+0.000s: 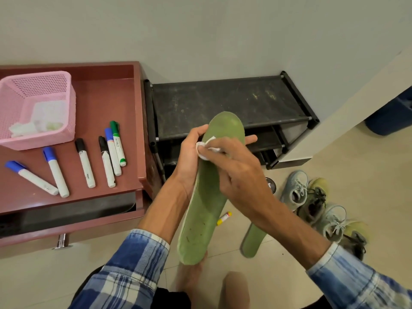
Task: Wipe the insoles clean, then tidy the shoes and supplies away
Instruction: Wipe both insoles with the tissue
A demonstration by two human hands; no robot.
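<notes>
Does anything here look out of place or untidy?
A yellow-capped white marker lies on the floor, apart from six markers on the reddish-brown cabinet, whose drawer stands partly open. The left hand holds a green foam insole; the right hand wipes it with a white cloth.

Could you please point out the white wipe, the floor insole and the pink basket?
white wipe [201, 151], head view, bunched left edge.
floor insole [254, 240], head view, green middle.
pink basket [38, 88], head view, perforated far wall.

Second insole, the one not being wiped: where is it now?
In the head view the second insole lies on the floor at lower right, between the yellow-capped tube and the row of shoes.
</notes>
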